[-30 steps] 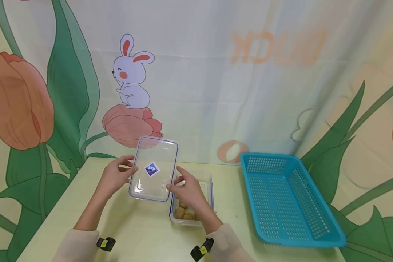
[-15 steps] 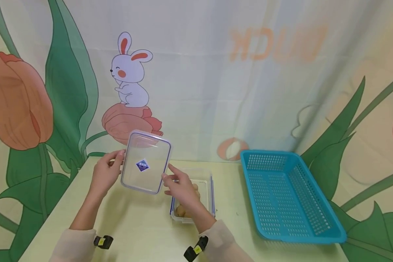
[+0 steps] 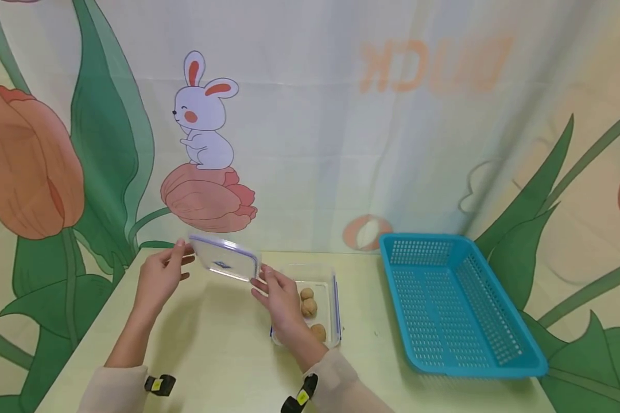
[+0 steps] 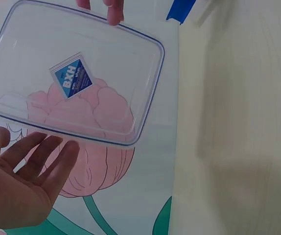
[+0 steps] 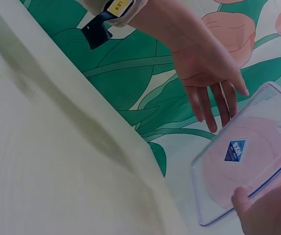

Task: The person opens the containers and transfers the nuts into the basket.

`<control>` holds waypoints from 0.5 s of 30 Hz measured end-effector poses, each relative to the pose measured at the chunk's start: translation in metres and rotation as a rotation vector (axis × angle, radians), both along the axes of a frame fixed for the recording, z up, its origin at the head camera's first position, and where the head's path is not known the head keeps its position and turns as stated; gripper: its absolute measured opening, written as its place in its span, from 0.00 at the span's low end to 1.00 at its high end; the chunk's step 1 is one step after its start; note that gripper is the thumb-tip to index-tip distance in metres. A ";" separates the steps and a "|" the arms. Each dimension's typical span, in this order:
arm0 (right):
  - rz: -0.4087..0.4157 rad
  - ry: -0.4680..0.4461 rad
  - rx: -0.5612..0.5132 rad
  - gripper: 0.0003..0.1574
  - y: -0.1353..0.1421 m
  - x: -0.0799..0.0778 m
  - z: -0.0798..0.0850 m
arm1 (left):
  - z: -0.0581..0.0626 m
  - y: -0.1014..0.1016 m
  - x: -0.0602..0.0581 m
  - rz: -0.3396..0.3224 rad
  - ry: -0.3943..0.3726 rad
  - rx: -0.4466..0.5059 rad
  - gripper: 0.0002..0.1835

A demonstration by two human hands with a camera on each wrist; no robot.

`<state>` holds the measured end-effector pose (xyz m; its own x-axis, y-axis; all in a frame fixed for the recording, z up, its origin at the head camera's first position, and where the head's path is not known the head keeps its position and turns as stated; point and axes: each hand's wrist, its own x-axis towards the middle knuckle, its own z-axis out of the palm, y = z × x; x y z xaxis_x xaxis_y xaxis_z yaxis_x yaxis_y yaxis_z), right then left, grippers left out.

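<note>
A clear plastic container lid (image 3: 237, 264) with a blue seal and a BXH sticker is held tilted above the table. My right hand (image 3: 281, 301) pinches its right edge between thumb and fingers. At the lid's left edge is my left hand (image 3: 155, 281); in the left wrist view its fingers (image 4: 40, 152) extend loosely right by the rim, not curled round it. Below my right hand stands the clear container (image 3: 322, 291) with blue side clips. Several round brown walnuts (image 3: 309, 308) lie in it, partly hidden by my right hand and forearm.
A blue perforated plastic basket (image 3: 434, 310) stands on the right of the pale table (image 3: 227, 350). Behind the table hangs a curtain (image 3: 310, 143) printed with tulips and a rabbit. Small crumbs lie between container and basket.
The lid has moved left and then tipped to a flatter angle. Both hands have shifted left with it, and the left fingers have loosened. More walnuts show in the container now.
</note>
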<state>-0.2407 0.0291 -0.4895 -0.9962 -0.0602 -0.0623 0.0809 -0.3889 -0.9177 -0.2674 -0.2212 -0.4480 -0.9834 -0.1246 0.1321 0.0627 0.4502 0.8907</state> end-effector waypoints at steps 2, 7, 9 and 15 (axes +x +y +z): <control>-0.033 0.018 -0.018 0.26 -0.003 -0.001 -0.004 | -0.001 -0.003 0.001 -0.036 -0.025 0.067 0.44; -0.078 0.041 -0.019 0.23 -0.006 0.000 -0.012 | -0.004 -0.015 0.004 -0.081 -0.106 0.164 0.43; -0.087 0.039 0.016 0.24 -0.006 0.000 -0.015 | -0.006 -0.019 0.005 -0.084 -0.129 0.136 0.41; -0.121 0.049 0.171 0.25 -0.011 -0.001 -0.027 | -0.015 -0.029 0.003 -0.129 -0.207 0.054 0.35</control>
<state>-0.2418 0.0180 -0.5163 -0.9976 0.0676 -0.0123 -0.0037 -0.2316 -0.9728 -0.2639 -0.2497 -0.4632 -0.9970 0.0018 -0.0769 -0.0697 0.4021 0.9130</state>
